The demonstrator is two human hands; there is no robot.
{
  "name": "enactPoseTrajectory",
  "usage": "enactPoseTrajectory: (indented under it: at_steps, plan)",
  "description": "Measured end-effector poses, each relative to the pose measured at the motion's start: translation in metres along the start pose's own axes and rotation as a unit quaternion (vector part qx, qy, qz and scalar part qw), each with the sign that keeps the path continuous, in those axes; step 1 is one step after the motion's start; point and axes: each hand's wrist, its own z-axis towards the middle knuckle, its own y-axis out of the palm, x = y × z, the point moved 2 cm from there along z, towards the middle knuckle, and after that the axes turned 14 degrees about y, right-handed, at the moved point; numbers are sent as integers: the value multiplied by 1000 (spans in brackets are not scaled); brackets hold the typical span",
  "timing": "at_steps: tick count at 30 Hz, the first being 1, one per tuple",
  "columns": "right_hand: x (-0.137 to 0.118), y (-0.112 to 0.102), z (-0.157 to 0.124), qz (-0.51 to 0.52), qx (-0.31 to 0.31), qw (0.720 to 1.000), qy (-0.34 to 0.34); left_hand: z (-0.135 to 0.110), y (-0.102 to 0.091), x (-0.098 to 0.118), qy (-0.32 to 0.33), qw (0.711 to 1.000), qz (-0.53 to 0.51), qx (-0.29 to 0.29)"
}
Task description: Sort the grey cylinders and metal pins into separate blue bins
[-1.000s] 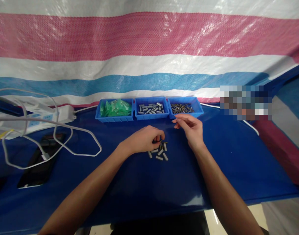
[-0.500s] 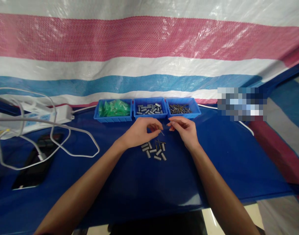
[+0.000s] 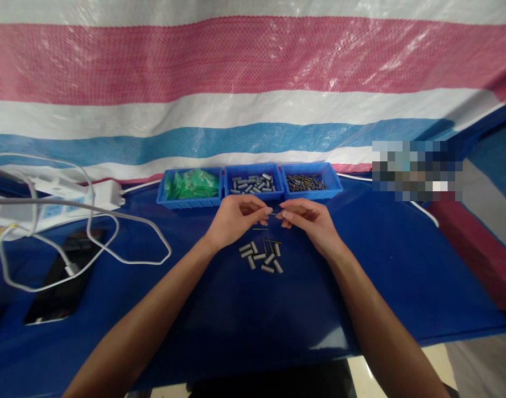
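Observation:
My left hand (image 3: 233, 220) is closed in a pinch on one end of a thin metal pin (image 3: 273, 214). The pin's other end meets the fingertips of my right hand (image 3: 313, 222), which are also pinched together. Under my left fingers, another thin pin (image 3: 260, 229) lies flat on the blue table. Nearer to me is a loose group of short grey metal cylinders (image 3: 259, 256), with a few thin pins (image 3: 271, 245) among them.
Behind my hands stand three blue bins: one with green plastic bags (image 3: 192, 184), one with metal cylinders (image 3: 253, 183), one with thin pins (image 3: 306, 182). At left are a power strip (image 3: 107, 193), looping white cables (image 3: 153, 224) and a black phone (image 3: 57, 298).
My right hand has come left, so its fingertips meet the pin at my left hand. The pin now lies level between them. A pin now shows on the table below my left fingers.

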Motion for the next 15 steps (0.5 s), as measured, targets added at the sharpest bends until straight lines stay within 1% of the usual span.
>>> enactPoseTrajectory:
  at_steps: [5,9,15]
  plan:
    - [3,4,0,5,16,999,29,-4,1,1,-12,999,-27,19]
    - [4,4,1,-3,18,999,31,-7,3,1,-5,1000,-16,8]
    - [5,6,1,1,-2,999,40,-9,8,-2,12,1000,-4,-3]
